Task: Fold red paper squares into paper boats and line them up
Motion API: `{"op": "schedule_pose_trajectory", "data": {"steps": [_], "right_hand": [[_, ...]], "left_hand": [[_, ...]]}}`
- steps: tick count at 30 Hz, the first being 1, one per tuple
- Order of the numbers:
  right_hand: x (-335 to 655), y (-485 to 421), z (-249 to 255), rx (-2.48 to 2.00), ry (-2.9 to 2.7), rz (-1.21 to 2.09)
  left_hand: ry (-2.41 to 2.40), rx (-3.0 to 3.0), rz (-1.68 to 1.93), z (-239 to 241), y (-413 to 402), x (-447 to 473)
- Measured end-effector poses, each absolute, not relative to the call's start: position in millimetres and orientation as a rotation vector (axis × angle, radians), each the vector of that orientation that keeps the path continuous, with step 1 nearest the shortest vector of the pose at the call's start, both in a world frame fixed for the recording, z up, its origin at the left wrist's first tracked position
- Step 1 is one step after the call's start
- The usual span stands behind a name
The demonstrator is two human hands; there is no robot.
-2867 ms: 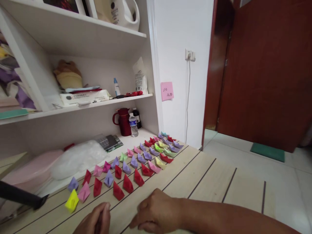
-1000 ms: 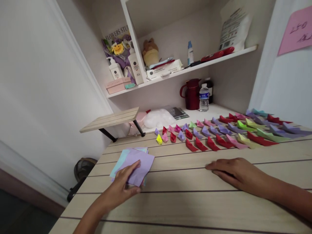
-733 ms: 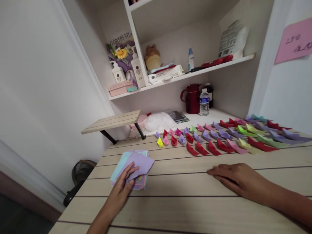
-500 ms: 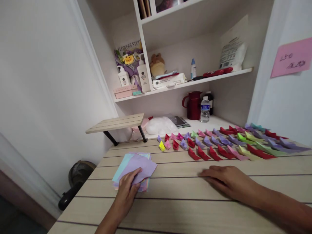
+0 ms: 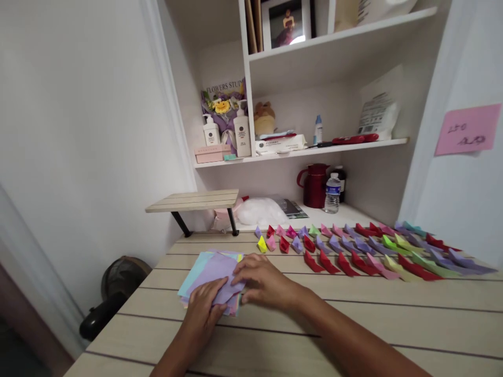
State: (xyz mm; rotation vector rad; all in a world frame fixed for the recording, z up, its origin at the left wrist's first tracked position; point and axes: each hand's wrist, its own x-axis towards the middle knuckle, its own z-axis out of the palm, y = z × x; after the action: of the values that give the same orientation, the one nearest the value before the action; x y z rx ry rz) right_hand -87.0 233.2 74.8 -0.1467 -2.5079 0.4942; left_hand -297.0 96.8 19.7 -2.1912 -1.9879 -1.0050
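Observation:
A stack of coloured square paper [image 5: 199,266] lies on the slatted table, with a purple sheet of paper [image 5: 216,269] on top at an angle. My left hand [image 5: 203,309] is at the sheet's lower left, fingers over it and thumb beside the near edge, closed on the paper. From the right, my right hand [image 5: 263,283] reaches the sheet's right edge, with fingertips curled over it and thumb lower down; part of the edge is hidden behind the fingers. Behind the hands stand rows of folded paper boats [image 5: 363,264] in red, purple, pink, green and yellow.
A small raised wooden shelf [image 5: 194,200] on black legs stands at the back left. Behind the table, the white shelving [image 5: 283,157] holds a red jug [image 5: 314,186], a water bottle [image 5: 332,193] and pump bottles [image 5: 242,129]. A pink note [image 5: 467,130] is on the right wall.
My right hand has moved left from the bare table to the purple sheet's right edge. My left hand has stayed at the stack. The camera view has tilted up slightly.

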Motion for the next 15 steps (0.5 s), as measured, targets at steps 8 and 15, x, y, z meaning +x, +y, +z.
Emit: {"op": "schedule_pose_trajectory", "data": {"steps": [8, 15], "right_hand": [[-100.7, 248.1, 77.2, -0.082, -2.490, 0.525], [-111.1, 252.9, 71.7, 0.013, -2.498, 0.600]], "left_hand": [[-1.948, -2.265, -0.987, 23.1, 94.0, -298.1], [-1.966, -2.280, -0.978, 34.8, 85.9, -290.7]]}}
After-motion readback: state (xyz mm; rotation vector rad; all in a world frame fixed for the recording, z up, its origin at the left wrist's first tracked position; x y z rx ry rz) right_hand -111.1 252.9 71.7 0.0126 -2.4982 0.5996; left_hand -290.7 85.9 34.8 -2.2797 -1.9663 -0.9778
